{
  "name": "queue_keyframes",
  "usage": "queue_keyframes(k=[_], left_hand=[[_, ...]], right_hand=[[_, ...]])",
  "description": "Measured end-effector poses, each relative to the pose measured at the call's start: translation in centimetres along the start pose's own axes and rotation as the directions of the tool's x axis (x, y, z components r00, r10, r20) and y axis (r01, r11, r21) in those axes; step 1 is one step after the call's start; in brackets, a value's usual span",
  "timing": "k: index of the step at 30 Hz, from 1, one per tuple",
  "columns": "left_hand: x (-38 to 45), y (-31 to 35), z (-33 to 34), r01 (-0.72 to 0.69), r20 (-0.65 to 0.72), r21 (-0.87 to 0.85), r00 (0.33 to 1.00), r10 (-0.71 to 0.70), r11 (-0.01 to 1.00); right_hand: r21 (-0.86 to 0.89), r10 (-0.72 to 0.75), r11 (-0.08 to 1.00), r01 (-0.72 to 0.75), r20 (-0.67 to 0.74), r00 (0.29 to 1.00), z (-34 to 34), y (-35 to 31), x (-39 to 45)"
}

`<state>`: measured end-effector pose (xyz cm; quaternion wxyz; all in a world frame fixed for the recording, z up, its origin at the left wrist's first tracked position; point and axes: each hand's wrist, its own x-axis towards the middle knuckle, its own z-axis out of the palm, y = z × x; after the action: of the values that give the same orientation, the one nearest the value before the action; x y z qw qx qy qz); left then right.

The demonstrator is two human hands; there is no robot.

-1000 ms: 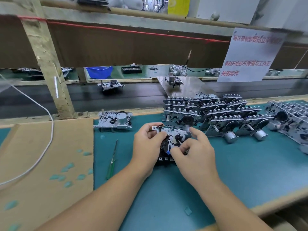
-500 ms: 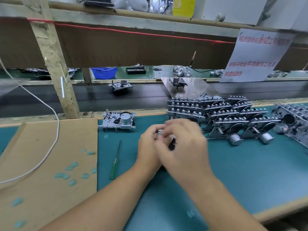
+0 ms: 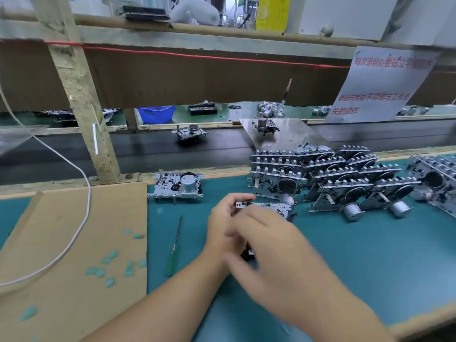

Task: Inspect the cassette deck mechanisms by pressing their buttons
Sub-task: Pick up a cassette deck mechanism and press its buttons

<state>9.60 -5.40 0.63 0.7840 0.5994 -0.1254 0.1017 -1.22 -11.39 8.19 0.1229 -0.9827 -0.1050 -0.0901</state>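
One tape deck part sits in the person's hands, low over the green bench. One more lies alone to the left, and a big pile (too many to count) stands behind. One green screwdriver lies near. The left hand has its grip around the part's left end. The right hand lies over the part; it is blurry, so I cannot tell its grip. A second ago both thumbs pressed it; now the right hand covers it.
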Motion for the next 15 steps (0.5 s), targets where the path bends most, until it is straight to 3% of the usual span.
queue_keyframes(k=[2, 3, 5, 6, 8, 11, 13, 14, 15], left_hand=[[0.8, -0.7, -0.7, 0.195, 0.171, 0.044, 0.965, -0.2, 0.98], [1.3, -0.9, -1.0, 0.238, 0.161, 0.072, 0.956, -0.247, 0.969], [1.8, -1.5, -0.9, 0.267, 0.128, 0.11, 0.951, -0.28, 0.957], [1.9, -1.8, -1.1, 0.273, 0.125, 0.102, 0.951, -0.284, 0.957], [1.4, -1.6, -1.0, 0.258, 0.132, 0.09, 0.954, -0.268, 0.962], [1.5, -1.5, -1.1, 0.267, 0.129, 0.097, 0.952, -0.278, 0.959], [1.4, -1.4, -1.0, 0.269, 0.123, 0.098, 0.952, -0.28, 0.958], [1.4, -1.4, -0.9, 0.264, 0.119, 0.089, 0.954, -0.274, 0.96], [1.4, -1.3, -0.9, 0.263, 0.113, 0.074, 0.956, -0.271, 0.962]], right_hand=[[-0.048, 0.177, 0.984, -0.174, 0.07, 0.982, -1.6, 2.0, -4.3], [-0.118, 0.256, 0.963, -0.24, 0.138, 0.957, -1.5, 3.1, -6.0], [-0.014, 0.261, 0.965, -0.263, 0.192, 0.946, 0.2, 4.7, -8.7], [0.132, 0.215, 0.962, -0.238, 0.166, 0.962, 1.3, 4.1, -9.8], [0.016, 0.163, 0.985, -0.173, 0.254, 0.953, 2.2, 3.5, -8.7], [0.015, 0.118, 0.993, -0.119, 0.075, 0.99, 2.9, 3.0, -7.8], [0.078, 0.121, 0.989, -0.13, 0.11, 0.987, 2.7, 2.2, -7.3], [0.087, 0.075, 0.993, -0.075, 0.008, 0.997, 3.0, 2.7, -7.3], [0.067, 0.101, 0.992, -0.102, 0.031, 0.994, 3.2, 3.2, -7.6]])
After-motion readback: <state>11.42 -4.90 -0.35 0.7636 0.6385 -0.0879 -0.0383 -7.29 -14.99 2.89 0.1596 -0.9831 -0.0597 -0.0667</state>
